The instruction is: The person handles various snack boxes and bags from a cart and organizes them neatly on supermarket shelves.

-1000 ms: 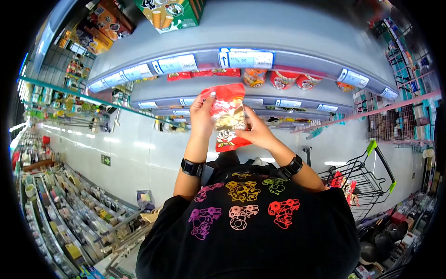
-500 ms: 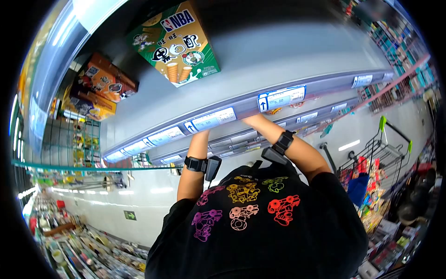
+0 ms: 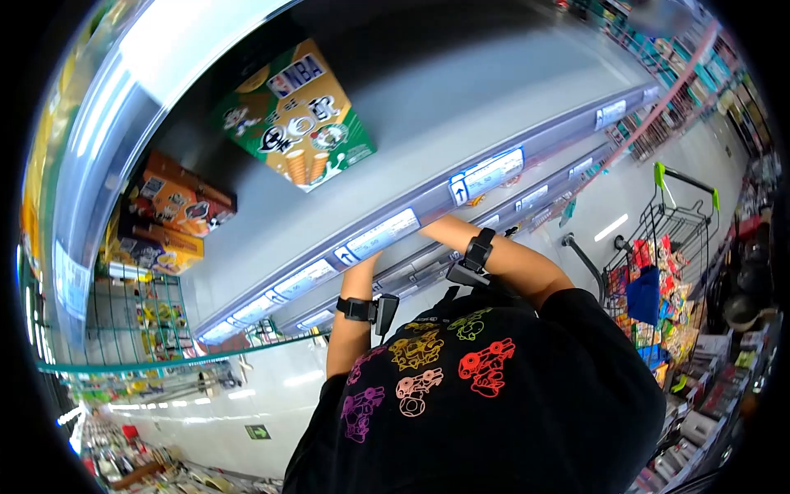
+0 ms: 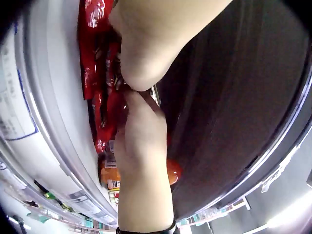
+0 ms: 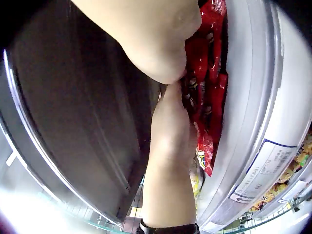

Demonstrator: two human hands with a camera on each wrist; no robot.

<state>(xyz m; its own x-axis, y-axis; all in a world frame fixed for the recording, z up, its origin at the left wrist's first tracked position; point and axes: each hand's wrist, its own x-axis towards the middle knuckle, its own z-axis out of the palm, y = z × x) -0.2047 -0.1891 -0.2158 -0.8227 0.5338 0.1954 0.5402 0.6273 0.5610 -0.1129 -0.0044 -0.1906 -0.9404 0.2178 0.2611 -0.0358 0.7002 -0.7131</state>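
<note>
Both hands reach in beneath the upper shelf (image 3: 378,202), which hides them in the head view. In the left wrist view, the left hand (image 4: 151,44) is large at the top, with the right hand (image 4: 144,117) meeting it from below. Red snack bags (image 4: 97,63) stand in a row right against both hands. The right wrist view shows the right hand (image 5: 156,44) and the left hand (image 5: 170,117) close together at the same red bags (image 5: 209,73). The fingers are hidden behind the hands and bags, so I cannot tell what they grip.
A green and gold NBA snack box (image 3: 300,123) stands on the upper shelf, with orange boxes (image 3: 185,193) to its left. Price labels (image 3: 485,174) line the shelf edge. A cart (image 3: 658,280) holding snacks stands at right. Orange-topped tubs (image 4: 111,175) stand beyond the bags.
One second ago both hands held a red snack bag in front of the shelves. They have since gone in under the upper shelf, and the view has come nearer and tilted. Since half a second ago, little differs.
</note>
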